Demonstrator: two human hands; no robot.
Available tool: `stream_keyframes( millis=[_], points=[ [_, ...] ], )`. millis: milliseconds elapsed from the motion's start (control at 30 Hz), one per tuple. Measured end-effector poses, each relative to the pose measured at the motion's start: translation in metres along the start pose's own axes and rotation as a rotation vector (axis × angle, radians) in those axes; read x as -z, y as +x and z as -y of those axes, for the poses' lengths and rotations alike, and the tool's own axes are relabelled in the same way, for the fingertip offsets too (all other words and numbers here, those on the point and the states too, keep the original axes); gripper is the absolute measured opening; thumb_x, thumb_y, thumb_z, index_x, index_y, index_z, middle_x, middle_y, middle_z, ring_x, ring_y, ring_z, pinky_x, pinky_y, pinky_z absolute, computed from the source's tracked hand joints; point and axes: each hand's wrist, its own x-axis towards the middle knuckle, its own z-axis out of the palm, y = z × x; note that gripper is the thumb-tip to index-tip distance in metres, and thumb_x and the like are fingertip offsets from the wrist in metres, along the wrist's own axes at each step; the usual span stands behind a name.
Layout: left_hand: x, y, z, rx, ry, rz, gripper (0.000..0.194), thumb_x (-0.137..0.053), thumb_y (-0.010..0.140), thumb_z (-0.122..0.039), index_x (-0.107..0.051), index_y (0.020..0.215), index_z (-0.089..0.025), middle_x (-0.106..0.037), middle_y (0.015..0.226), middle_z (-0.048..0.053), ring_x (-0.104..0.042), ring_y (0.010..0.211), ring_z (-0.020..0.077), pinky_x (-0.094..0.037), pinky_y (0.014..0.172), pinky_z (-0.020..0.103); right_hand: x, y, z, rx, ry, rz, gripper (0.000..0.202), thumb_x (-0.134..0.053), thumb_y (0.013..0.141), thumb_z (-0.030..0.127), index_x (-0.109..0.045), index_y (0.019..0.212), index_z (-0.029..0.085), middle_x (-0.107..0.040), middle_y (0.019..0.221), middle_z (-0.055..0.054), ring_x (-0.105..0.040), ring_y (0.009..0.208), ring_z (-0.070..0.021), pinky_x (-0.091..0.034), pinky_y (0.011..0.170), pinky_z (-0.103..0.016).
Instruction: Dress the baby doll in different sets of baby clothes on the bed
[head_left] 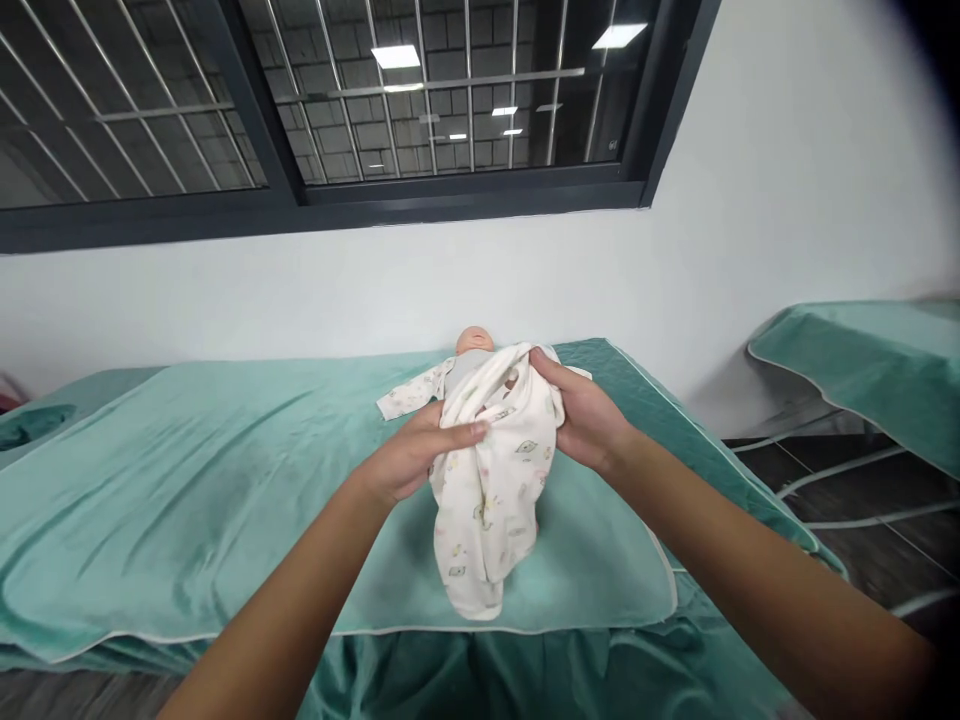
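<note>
Between my hands hang white printed baby pants (499,480), bunched at the top and held up above the bed. My left hand (420,450) grips their left edge, thumb lying across the cloth. On the other side my right hand (581,405) pinches the upper right edge. Just behind the cloth a baby doll (474,340) lies on its back, head toward the wall. It wears a white printed top (416,390) with one sleeve stretched out to the left. The doll's lower body is mostly hidden by the pants and my hands.
A green sheet (225,480) covers the bed, which stands against a white wall (337,290). Above is a dark-framed window (465,195) with bars. To the right, another green-covered surface (862,350) stands beyond a gap with metal bars over dark floor.
</note>
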Motion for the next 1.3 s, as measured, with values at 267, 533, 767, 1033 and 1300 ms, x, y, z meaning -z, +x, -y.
stream_keyframes(
  millis=[267, 533, 767, 1033, 1300],
  points=[
    [-0.016, 0.006, -0.016, -0.162, -0.178, -0.208, 0.041, -0.071, 0.082, -0.036, -0.066, 0.118, -0.015, -0.075, 0.101, 0.011, -0.072, 0.091, 0.0283, -0.057, 0.08, 0.037, -0.009, -0.025, 0.009, -0.167, -0.208, 0.323, 0.047, -0.066, 0.084, 0.057, -0.066, 0.112, 0.019, -0.074, 0.087, -0.006, -0.07, 0.077, -0.0204, -0.055, 0.065, -0.03],
    [-0.026, -0.01, -0.016, -0.082, -0.159, -0.056, 0.046, -0.074, 0.08, -0.035, -0.065, 0.119, -0.012, -0.074, 0.099, 0.012, -0.072, 0.082, 0.0237, -0.056, 0.073, 0.031, -0.018, -0.035, 0.031, 0.045, -0.321, 0.115, 0.036, -0.073, 0.081, 0.046, -0.07, 0.103, 0.017, -0.074, 0.096, -0.007, -0.068, 0.088, -0.0213, -0.054, 0.078, -0.031],
    [-0.03, -0.018, -0.017, -0.162, -0.158, -0.061, 0.049, -0.076, 0.078, -0.026, -0.064, 0.123, -0.013, -0.074, 0.107, 0.014, -0.071, 0.096, 0.0292, -0.056, 0.085, 0.037, -0.038, -0.041, 0.031, 0.025, -0.044, 0.05, 0.054, -0.057, 0.087, 0.062, -0.066, 0.114, 0.016, -0.074, 0.091, -0.008, -0.069, 0.092, -0.0254, -0.054, 0.082, -0.039],
    [-0.039, -0.009, -0.009, -0.225, -0.319, -0.193, 0.046, -0.069, 0.085, -0.035, -0.062, 0.126, -0.015, -0.074, 0.107, 0.011, -0.07, 0.101, 0.0284, -0.054, 0.093, 0.04, -0.021, -0.042, 0.017, -0.183, -0.337, 0.281, 0.046, -0.08, 0.075, 0.044, -0.069, 0.111, 0.017, -0.074, 0.092, -0.007, -0.07, 0.08, -0.0209, -0.055, 0.068, -0.03],
    [-0.036, -0.011, 0.02, 0.11, -0.259, -0.068, 0.056, -0.069, 0.081, -0.048, -0.064, 0.121, -0.01, -0.075, 0.097, 0.017, -0.072, 0.08, 0.0314, -0.058, 0.074, 0.045, 0.007, -0.022, 0.004, 0.004, -0.146, -0.128, 0.037, -0.078, 0.078, 0.038, -0.071, 0.106, 0.015, -0.076, 0.101, -0.008, -0.071, 0.091, -0.0224, -0.056, 0.081, -0.031]
  ],
)
